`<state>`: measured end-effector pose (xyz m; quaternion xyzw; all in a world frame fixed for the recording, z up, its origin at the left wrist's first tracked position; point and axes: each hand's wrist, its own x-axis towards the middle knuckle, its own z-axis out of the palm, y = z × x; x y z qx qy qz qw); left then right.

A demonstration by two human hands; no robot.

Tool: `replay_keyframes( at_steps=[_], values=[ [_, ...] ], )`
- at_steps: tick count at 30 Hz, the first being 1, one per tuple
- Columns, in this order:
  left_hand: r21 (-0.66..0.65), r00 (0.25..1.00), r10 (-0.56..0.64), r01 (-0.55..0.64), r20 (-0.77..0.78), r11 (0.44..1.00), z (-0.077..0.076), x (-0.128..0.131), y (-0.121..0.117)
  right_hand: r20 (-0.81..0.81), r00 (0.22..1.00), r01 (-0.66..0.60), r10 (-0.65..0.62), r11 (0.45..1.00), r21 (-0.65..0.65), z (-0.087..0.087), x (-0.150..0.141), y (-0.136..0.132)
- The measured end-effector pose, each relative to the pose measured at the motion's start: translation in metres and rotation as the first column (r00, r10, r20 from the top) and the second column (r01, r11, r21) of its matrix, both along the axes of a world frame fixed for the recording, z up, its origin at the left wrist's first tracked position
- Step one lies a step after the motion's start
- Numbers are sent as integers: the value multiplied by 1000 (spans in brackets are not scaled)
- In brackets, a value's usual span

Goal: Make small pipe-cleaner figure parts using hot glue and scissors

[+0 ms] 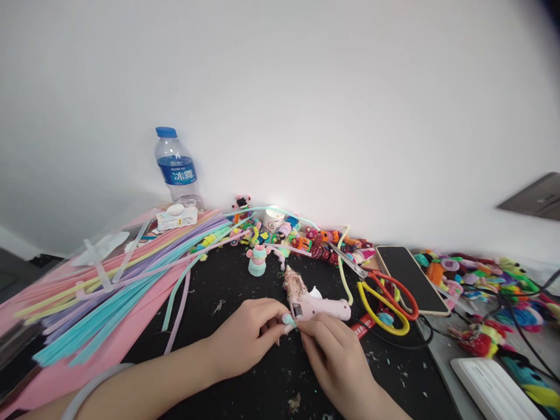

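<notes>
My left hand (258,332) is closed in a pinch around a small pipe-cleaner piece (289,320), pale teal and pink. The thumb and fingertips of my right hand (330,344) are pressed together at the right end of the same piece; fingers partly hide it. Just beyond both hands lies a pale pink glue gun (321,307), its nozzle end crusted with brown residue and pointing away. Behind it, to the left, a small teal and pink pipe-cleaner figure (258,261) stands upright on the black mat (219,280).
Pipe cleaners (131,291) in pastel colours spread across the left side. A water bottle (177,169) stands by the wall. Orange-and-yellow-handled scissors (385,303) and a phone (411,277) lie on the right, near a pile of colourful pipe-cleaner figures (481,280).
</notes>
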<state>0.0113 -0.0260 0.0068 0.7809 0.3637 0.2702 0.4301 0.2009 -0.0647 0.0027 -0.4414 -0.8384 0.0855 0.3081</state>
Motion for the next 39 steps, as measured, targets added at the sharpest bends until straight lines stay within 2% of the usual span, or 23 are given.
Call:
replay_keyframes(
  at_steps=[3,9,13,25,30,33,36,39],
  values=[
    [-90,999,-8,12,50,996,0,1,2,-43,999,24,-26,999,-48,-1,2,-1],
    [-98,998,-7,14,65,995,0,2,2,-88,996,30,-33,999,-33,-2,1,-3],
    [-65,999,-14,16,37,998,-1,1,1,-85,996,19,-21,1000,-20,-4,0,-2],
    [141,997,-3,15,-83,990,-1,-2,-3,48,999,-15,14,999,32,-2,-4,-7],
    [143,999,-14,21,-48,989,-1,-2,-1,20,999,-33,33,999,23,2,-3,-8],
    [105,1000,20,-22,12,994,-1,-2,2,-44,998,-45,44,999,-11,7,4,-3],
    [33,994,78,-81,70,996,-2,-2,5,-67,997,49,-47,999,23,9,14,7],
    [-33,983,138,-135,124,990,-3,-3,7,56,977,205,-206,978,35,9,21,18]
  ],
)
